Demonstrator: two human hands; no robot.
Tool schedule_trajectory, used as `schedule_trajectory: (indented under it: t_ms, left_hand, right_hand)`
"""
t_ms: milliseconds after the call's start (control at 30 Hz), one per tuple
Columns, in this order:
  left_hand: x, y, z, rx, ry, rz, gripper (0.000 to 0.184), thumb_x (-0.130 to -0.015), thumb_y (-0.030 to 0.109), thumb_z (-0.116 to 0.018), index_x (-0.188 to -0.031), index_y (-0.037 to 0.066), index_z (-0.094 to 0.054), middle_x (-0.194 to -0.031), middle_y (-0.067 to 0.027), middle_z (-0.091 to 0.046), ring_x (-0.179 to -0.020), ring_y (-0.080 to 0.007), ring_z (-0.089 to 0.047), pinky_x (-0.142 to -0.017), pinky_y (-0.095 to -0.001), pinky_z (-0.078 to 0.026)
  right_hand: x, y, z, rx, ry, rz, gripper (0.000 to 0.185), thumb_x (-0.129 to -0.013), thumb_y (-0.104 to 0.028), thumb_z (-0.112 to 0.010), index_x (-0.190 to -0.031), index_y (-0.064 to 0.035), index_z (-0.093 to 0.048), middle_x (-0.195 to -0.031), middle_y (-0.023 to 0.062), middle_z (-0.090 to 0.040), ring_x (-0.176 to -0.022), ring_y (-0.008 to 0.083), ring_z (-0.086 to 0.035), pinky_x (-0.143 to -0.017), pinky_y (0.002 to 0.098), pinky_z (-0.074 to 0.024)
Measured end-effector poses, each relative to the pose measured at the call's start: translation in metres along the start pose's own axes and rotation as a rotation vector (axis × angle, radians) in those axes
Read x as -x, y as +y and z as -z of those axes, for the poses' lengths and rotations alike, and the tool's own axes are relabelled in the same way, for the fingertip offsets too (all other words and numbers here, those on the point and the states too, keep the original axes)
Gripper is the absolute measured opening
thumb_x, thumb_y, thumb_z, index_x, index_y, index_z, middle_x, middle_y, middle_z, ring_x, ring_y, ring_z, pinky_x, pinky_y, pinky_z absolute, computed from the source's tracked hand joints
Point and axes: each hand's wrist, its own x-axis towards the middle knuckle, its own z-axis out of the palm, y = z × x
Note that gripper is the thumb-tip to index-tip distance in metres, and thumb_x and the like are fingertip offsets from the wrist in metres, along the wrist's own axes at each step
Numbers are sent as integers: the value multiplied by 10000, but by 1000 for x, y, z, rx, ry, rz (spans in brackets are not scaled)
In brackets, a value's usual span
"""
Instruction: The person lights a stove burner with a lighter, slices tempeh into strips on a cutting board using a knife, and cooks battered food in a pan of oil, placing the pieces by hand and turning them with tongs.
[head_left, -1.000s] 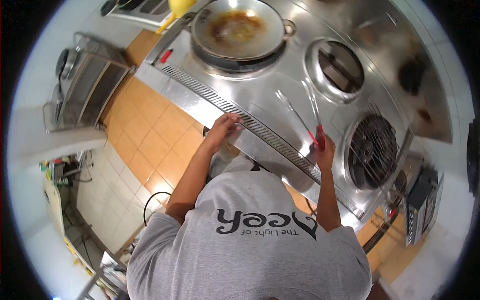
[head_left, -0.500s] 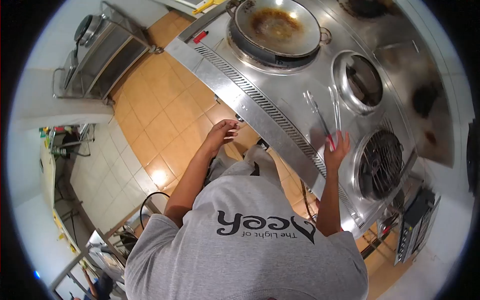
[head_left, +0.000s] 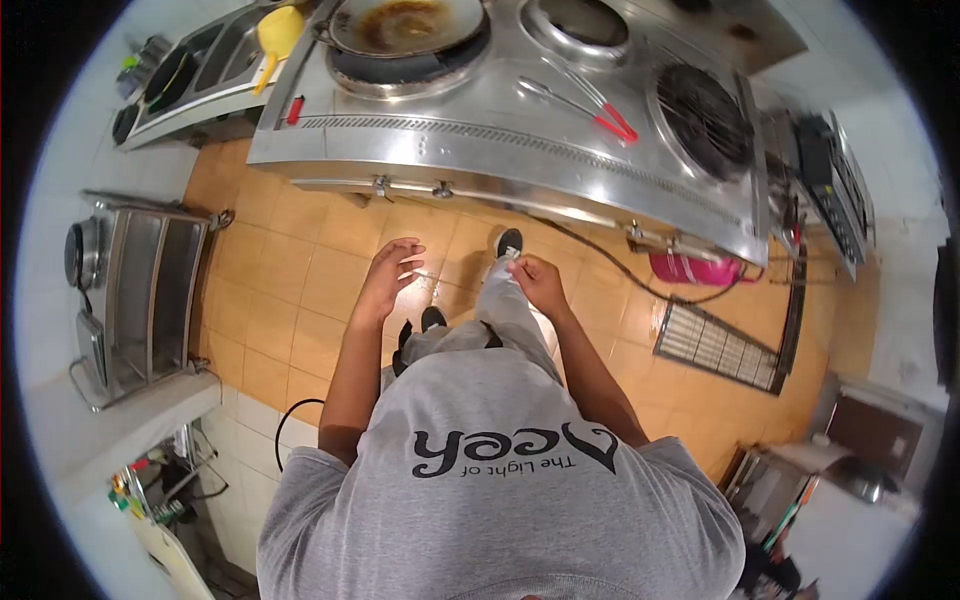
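My left hand point(head_left: 392, 278) is held in front of my body above the tiled floor, its fingers loosely bent and apart, with nothing in it. My right hand point(head_left: 538, 285) hangs beside it over my leg, fingers curled in and no object showing in them. Tongs point(head_left: 585, 107) with red grips lie on the steel stove point(head_left: 400, 145), between a round burner and the grill grate point(head_left: 703, 115), away from both hands. A large wok point(head_left: 405, 25) with brown residue sits on the left burner.
A red lighter point(head_left: 295, 110) lies at the stove's left end. Beyond it, a yellow dipper point(head_left: 280, 35) rests by the sink. A steel trolley point(head_left: 150, 290) stands left. A black hose, a pink basin point(head_left: 695, 268) and a metal rack point(head_left: 715, 345) are low on the right.
My right hand has come away from the tongs and back in front of my body, its fingers curling in. The tongs stay on the stove. The view has turned and moved back.
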Motion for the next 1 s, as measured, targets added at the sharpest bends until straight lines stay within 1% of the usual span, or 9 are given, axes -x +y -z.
schedule_trajectory:
  t_ms: [167,300,367,433,467,567,767,867,1000]
  left_hand:
    - [27,-21,-5,-24,-124,48,245,-955,270,-507,-1142,128,-578,-1111,-18,-636,-933,-132,-591,-840,-314,-464]
    - [36,-43,-12,-46,-133,64,238,-956,261,-501,-1140,129,-574,-1126,-18,-642,-939,-140,-594,-842,-319,-469]
    - [45,-48,-20,-62,-124,56,236,-955,253,-500,-1143,128,-572,-1115,-15,-643,-928,-139,-596,-838,-319,-472]
    - [47,-56,-26,-53,-102,50,245,-943,249,-507,-1146,127,-569,-1100,-19,-642,-934,-139,-590,-840,-317,-471]
    - [50,-61,-30,-51,-90,48,249,-938,248,-511,-1146,126,-569,-1100,-22,-640,-939,-140,-588,-842,-316,-471]
    - [57,-81,-46,-40,-45,39,269,-914,245,-518,-1149,123,-569,-1091,-21,-638,-946,-142,-585,-836,-314,-471]
    - [82,-125,-117,-45,-13,62,264,-911,255,-527,-1135,124,-575,-1081,-18,-638,-926,-149,-590,-826,-321,-465]
    - [94,-146,-157,-61,-25,80,262,-908,266,-548,-1125,122,-579,-1079,-17,-640,-921,-148,-591,-820,-320,-463]
    - [112,-172,-185,-92,-60,87,255,-921,278,-560,-1125,126,-582,-1092,-20,-645,-922,-145,-594,-817,-315,-461]
  right_hand:
    - [118,85,17,-427,365,-557,248,-945,-357,-599,-940,-110,-624,-942,20,-673,-789,135,-615,-696,272,-484]
    - [207,201,65,-522,511,-826,267,-961,-314,-478,-960,-103,-643,-955,53,-681,-805,197,-636,-684,300,-502]
    - [251,294,97,-14,121,-551,297,-946,-275,-447,-965,-68,-659,-936,73,-688,-770,212,-651,-642,325,-527]
    - [255,285,104,60,-51,-738,305,-939,-279,-479,-964,-42,-669,-933,88,-696,-770,229,-669,-593,335,-537]
    - [258,269,99,-42,-48,-638,289,-937,-286,-528,-1011,-39,-660,-947,88,-700,-796,210,-675,-602,312,-534]
    - [240,184,97,120,-40,-740,264,-947,-273,-567,-1033,-36,-644,-956,81,-696,-840,184,-674,-640,309,-543]
    - [209,221,141,17,-95,-412,144,-925,-143,-597,-1000,-35,-656,-901,68,-685,-835,159,-658,-694,303,-559]
    - [208,218,175,-63,-76,-385,145,-939,-127,-583,-1026,-27,-642,-957,63,-671,-885,161,-643,-744,307,-548]
    - [231,213,224,-49,-47,-565,186,-969,-252,-508,-1086,-170,-627,-1019,4,-681,-846,139,-626,-718,337,-472]
